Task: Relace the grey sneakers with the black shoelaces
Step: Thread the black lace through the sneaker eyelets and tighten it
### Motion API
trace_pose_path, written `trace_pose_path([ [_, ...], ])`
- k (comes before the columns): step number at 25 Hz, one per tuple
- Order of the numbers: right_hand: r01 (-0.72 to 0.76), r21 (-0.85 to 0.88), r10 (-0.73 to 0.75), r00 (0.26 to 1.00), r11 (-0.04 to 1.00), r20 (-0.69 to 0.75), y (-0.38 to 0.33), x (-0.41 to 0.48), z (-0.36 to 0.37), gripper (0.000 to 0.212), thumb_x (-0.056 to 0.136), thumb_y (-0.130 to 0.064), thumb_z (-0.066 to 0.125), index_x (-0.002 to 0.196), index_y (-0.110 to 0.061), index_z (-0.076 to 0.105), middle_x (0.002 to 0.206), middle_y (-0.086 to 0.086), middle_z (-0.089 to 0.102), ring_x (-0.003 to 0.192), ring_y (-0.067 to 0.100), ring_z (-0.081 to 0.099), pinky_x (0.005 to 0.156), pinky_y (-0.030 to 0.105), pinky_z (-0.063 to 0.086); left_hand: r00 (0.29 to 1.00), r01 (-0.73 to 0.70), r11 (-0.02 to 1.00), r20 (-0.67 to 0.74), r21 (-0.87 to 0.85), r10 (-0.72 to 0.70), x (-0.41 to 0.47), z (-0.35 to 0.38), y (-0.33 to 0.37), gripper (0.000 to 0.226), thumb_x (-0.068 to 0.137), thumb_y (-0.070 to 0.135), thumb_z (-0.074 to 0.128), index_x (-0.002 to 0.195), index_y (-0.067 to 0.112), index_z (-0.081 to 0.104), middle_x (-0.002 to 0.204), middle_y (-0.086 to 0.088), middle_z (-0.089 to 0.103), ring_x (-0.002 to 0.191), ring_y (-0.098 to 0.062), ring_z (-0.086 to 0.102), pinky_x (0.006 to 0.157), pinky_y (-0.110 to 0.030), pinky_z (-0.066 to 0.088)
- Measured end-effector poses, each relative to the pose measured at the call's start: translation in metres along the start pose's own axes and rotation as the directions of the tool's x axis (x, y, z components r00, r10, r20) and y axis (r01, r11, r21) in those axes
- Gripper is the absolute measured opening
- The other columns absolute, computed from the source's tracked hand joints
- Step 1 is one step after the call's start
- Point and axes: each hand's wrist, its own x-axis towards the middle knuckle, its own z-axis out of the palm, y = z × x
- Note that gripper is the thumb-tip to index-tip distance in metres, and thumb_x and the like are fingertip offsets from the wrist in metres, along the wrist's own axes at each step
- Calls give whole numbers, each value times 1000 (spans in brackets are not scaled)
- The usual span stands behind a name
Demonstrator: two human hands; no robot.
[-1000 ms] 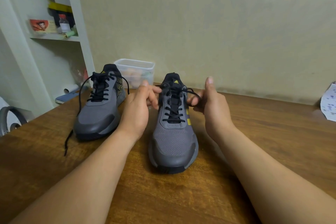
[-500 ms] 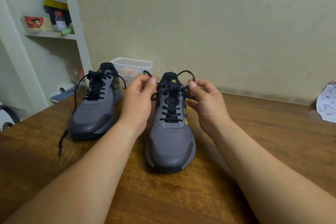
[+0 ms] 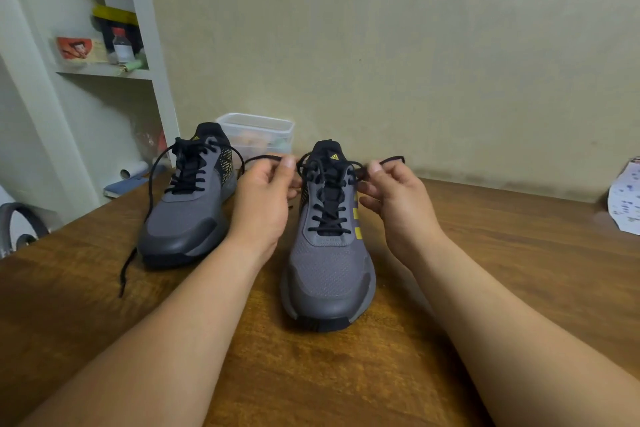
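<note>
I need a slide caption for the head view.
Left hand and right hand pinch black shoelace ends over one grey sneaker.

2 sneakers stand on the table: left sneaker farther back than right sneaker; container behind.

Dim, flat greenish indoor light; soft shadows on brown wooden table; frame edges bend, slightly soft overall.

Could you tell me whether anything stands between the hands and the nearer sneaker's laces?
Nothing visible does: the left hand and right hand each pinch the black lace over the nearer sneaker.
</note>
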Motion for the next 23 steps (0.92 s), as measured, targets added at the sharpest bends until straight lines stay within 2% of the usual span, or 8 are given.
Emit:
trace_pose_path([
  [2, -55, 156, 59, 998, 986, -23, 1, 3, -2, 17, 109, -26, 55, 97, -15, 59, 98, 4, 74, 89, 17, 73, 71, 27, 55, 997, 64, 994, -24, -93, -67, -1, -1, 1, 20, 112, 27, 50, 105, 15, 65, 100, -5, 75, 89, -15, 72, 82, -32, 60],
  [5, -88, 94, 87, 996, 992, 14, 4, 2, 2, 22, 108, -30, 57, 108, -10, 67, 104, 2, 77, 96, 14, 75, 76, 28, 56, 998, 62, 998, 24, -26, -62, -3, 0, -2, 22, 111, 27, 53, 103, 13, 68, 97, -3, 73, 93, -15, 68, 91, -37, 58],
  [7, -74, 42, 74, 997, 996, 4, 6, 3, 3, 19, 107, -27, 59, 104, -10, 69, 100, 1, 77, 94, 14, 74, 79, 31, 56, 998, 61, 998, 20, -24, -60, -3, 0, -3, 21, 111, 26, 54, 102, 13, 68, 98, -4, 73, 94, -17, 69, 93, -38, 57],
  [11, -82, 116, 88, 995, 990, -48, 4, 4, 0, 21, 109, -29, 55, 106, -10, 65, 106, 6, 78, 101, 18, 75, 89, 36, 59, 996, 92, 993, 13, -78, -91, -2, -1, -1, 23, 112, 30, 49, 110, 14, 65, 111, -8, 76, 100, -20, 74, 89, -35, 60],
  [14, -44, -54, 42, 999, 998, -31, 7, 1, 2, 19, 107, -28, 59, 108, -11, 68, 112, 5, 78, 109, 19, 74, 96, 37, 59, 999, 28, 1000, 35, 13, -28, -4, 0, -3, 18, 110, 27, 55, 107, 14, 67, 109, -7, 75, 98, -19, 71, 87, -33, 57],
  [17, -68, -7, 68, 996, 998, -64, 3, -1, 2, 22, 108, -31, 58, 105, -12, 69, 108, 2, 79, 103, 15, 76, 95, 38, 59, 1000, 13, 1000, 21, 8, -13, -6, 0, -1, 20, 110, 33, 55, 109, 18, 68, 111, -3, 76, 103, -21, 73, 89, -35, 58],
  [20, -61, -60, 61, 998, 996, -1, 1, -6, 6, 28, 103, -39, 64, 115, -14, 68, 108, -3, 78, 97, 7, 75, 84, 34, 60, 991, 4, 996, 136, 88, -16, -13, 2, 0, 25, 105, 37, 64, 113, 14, 64, 108, -3, 77, 101, -17, 75, 93, -44, 61],
  [23, 29, -262, -32, 999, 965, -7, 3, -11, 17, 37, 91, -44, 78, 115, -19, 65, 107, -7, 76, 97, 6, 73, 84, 31, 57, 974, 20, 986, 219, 167, -57, -16, 4, -2, 42, 87, 45, 78, 105, 18, 52, 105, -13, 73, 97, -26, 75, 90, -56, 61],
])
